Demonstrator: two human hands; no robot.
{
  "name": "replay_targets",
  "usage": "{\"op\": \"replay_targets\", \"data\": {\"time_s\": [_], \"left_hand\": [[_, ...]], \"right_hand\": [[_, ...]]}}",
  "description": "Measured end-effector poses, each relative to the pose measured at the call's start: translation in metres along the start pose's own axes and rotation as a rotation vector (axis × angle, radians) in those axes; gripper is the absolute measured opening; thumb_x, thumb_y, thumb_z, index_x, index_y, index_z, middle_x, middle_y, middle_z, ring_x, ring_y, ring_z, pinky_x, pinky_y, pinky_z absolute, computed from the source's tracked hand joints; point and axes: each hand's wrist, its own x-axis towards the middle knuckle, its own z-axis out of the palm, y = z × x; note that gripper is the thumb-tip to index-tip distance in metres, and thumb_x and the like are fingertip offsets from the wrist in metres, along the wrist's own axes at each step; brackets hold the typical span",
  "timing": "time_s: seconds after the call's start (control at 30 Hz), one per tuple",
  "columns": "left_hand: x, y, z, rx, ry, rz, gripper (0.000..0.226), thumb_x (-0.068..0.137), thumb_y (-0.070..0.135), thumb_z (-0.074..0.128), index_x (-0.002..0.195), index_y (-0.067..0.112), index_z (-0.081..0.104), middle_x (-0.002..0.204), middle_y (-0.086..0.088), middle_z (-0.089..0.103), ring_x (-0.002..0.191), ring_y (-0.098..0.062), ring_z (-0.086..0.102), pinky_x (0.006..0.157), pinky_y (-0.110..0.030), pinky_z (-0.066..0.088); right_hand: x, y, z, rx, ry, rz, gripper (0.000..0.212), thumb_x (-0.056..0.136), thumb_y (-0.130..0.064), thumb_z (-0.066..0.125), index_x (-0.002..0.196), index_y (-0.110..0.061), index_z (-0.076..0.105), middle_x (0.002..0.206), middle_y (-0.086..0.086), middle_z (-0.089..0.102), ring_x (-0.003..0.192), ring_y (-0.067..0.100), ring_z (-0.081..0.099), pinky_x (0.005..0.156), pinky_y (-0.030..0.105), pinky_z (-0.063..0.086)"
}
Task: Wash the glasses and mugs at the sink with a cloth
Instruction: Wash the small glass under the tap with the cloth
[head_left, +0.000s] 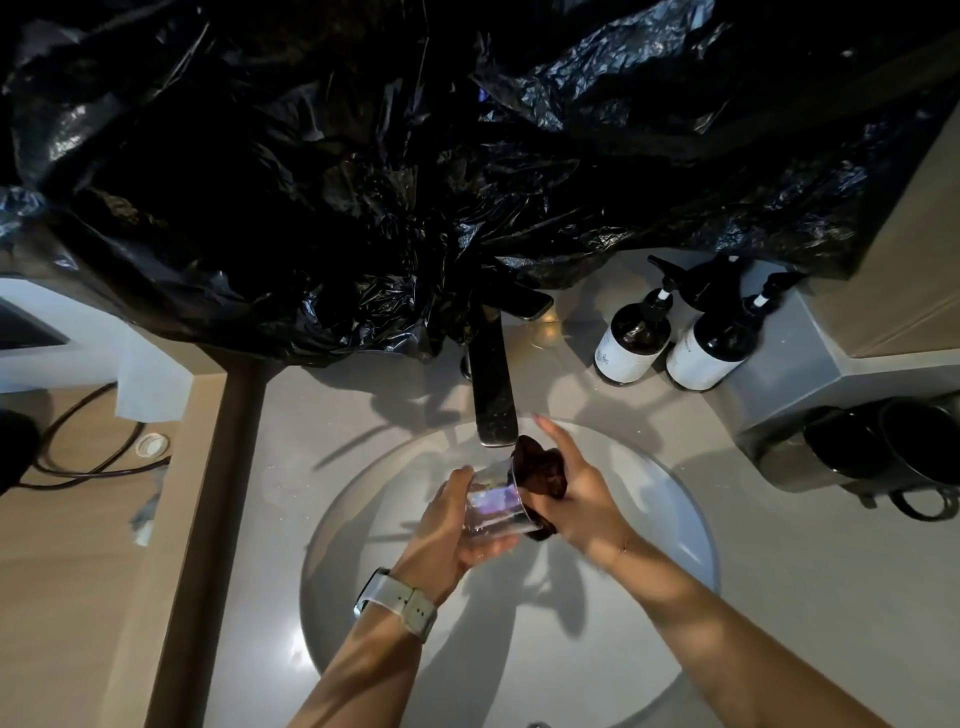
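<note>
Gripping a clear, tipped glass tumbler (493, 506) just below the dark flat tap (493, 395), the left hand (447, 530) curls around its base. The right hand (576, 493) presses a dark brown cloth (540, 467) into its mouth, fingers partly extended. Right of the tap, two black mugs (883, 447) sit half shadowed; crumpled black plastic (363, 156) hides the tap's base.
</note>
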Motion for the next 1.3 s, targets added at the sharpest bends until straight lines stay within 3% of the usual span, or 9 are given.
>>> {"op": "replay_targets", "data": {"time_s": [0.1,0.23,0.33,0.5,0.63,0.8,0.87,1.13,1.3], "left_hand": [[0.002,0.009,-0.004,0.135,0.029,0.003,0.039,0.101,0.036,0.047,0.122,0.004,0.054,0.091,-0.02,0.07,0.079,-0.037,0.071,0.065,-0.04,0.062],[0.002,0.021,-0.011,0.25,-0.031,-0.033,0.034,0.103,0.036,0.045,0.117,0.005,0.052,0.083,-0.016,0.069,0.073,-0.032,0.071,0.066,-0.039,0.061],[-0.002,0.029,-0.01,0.231,-0.093,0.055,0.03,0.104,0.033,0.042,0.103,0.01,0.062,0.072,-0.01,0.075,0.067,-0.027,0.073,0.064,-0.036,0.061],[-0.003,0.034,-0.01,0.298,-0.13,0.175,0.038,0.105,0.029,0.038,0.088,0.016,0.069,0.075,-0.011,0.075,0.065,-0.029,0.071,0.079,-0.049,0.057],[0.001,0.034,-0.013,0.317,-0.136,0.012,0.028,0.104,0.029,0.04,0.092,0.012,0.06,0.066,-0.006,0.073,0.061,-0.022,0.071,0.067,-0.039,0.061],[0.011,0.027,-0.017,0.29,-0.076,-0.216,0.038,0.097,0.039,0.053,0.116,0.007,0.062,0.099,-0.02,0.072,0.085,-0.032,0.071,0.075,-0.04,0.062],[0.015,0.024,-0.017,0.247,-0.055,-0.225,0.036,0.097,0.038,0.053,0.112,0.007,0.062,0.095,-0.02,0.072,0.08,-0.031,0.071,0.069,-0.038,0.062],[0.018,0.01,-0.007,0.03,0.038,-0.032,0.03,0.1,0.036,0.047,0.101,0.009,0.062,0.085,-0.016,0.073,0.062,-0.026,0.073,0.059,-0.036,0.061],[0.016,0.006,-0.006,0.125,0.121,0.24,0.029,0.099,0.034,0.052,0.095,0.007,0.061,0.088,-0.021,0.072,0.068,-0.033,0.071,0.06,-0.045,0.06]], "right_hand": [[0.015,-0.014,-0.013,-0.322,-0.189,-0.043,0.03,0.077,-0.028,0.076,0.105,-0.027,0.065,0.089,-0.007,0.069,0.074,0.014,0.068,0.065,0.031,0.055],[0.028,-0.022,-0.017,-0.72,-0.261,-0.161,0.03,0.084,-0.049,0.067,0.098,-0.022,0.066,0.089,-0.005,0.07,0.079,0.012,0.065,0.072,0.028,0.05],[0.026,-0.015,-0.003,-0.204,-0.146,0.097,0.025,0.084,-0.037,0.071,0.08,-0.013,0.067,0.061,0.0,0.065,0.05,0.013,0.058,0.061,0.032,0.05],[0.008,-0.017,0.009,0.248,-0.264,0.608,0.023,0.081,-0.022,0.076,0.086,0.0,0.073,0.068,0.01,0.067,0.049,0.017,0.058,0.046,0.022,0.047],[0.013,-0.01,0.004,-0.123,-0.163,0.251,0.012,0.082,-0.025,0.074,0.075,-0.016,0.072,0.06,-0.004,0.067,0.052,0.014,0.061,0.058,0.029,0.051],[0.036,0.002,-0.003,-1.014,-0.106,-0.564,0.017,0.08,-0.035,0.071,0.093,-0.026,0.064,0.088,-0.007,0.068,0.074,0.016,0.066,0.063,0.026,0.051],[0.04,-0.003,-0.003,-1.051,-0.144,-0.587,0.019,0.082,-0.036,0.067,0.097,-0.026,0.064,0.099,-0.005,0.069,0.082,0.02,0.067,0.067,0.031,0.052],[0.04,0.0,0.014,-0.115,0.035,0.246,0.014,0.074,-0.019,0.08,0.07,-0.013,0.068,0.061,-0.002,0.062,0.057,0.014,0.059,0.06,0.025,0.047],[0.022,0.017,0.02,0.264,-0.217,0.882,0.019,0.077,-0.026,0.078,0.079,-0.007,0.071,0.075,0.009,0.071,0.065,0.019,0.066,0.067,0.027,0.057]]}}
